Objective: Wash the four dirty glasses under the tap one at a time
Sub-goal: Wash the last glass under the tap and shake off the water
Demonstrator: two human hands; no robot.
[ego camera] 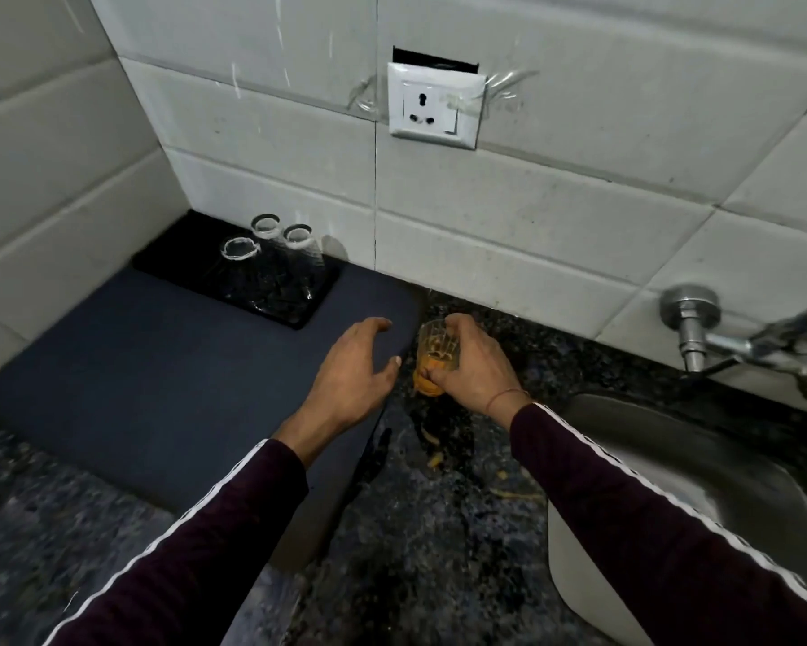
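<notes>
Glass [432, 354] with orange dregs stands on the worktop [439, 529], right hand [474, 366] fingers wrapped round it; left hand [355, 366] fingers spread, empty. Carry it level to the tap [737, 340].

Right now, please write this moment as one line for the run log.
step: picking up dirty glass | right hand: grips it on counter | left hand: open over mat | tray: three upturned glasses | tap: not reached

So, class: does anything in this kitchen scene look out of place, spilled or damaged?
Yes. The wall socket sits askew below a dark gap, held with clear tape. Orange scraps lie spilled on the counter near the dirty glass in the right hand.
</notes>
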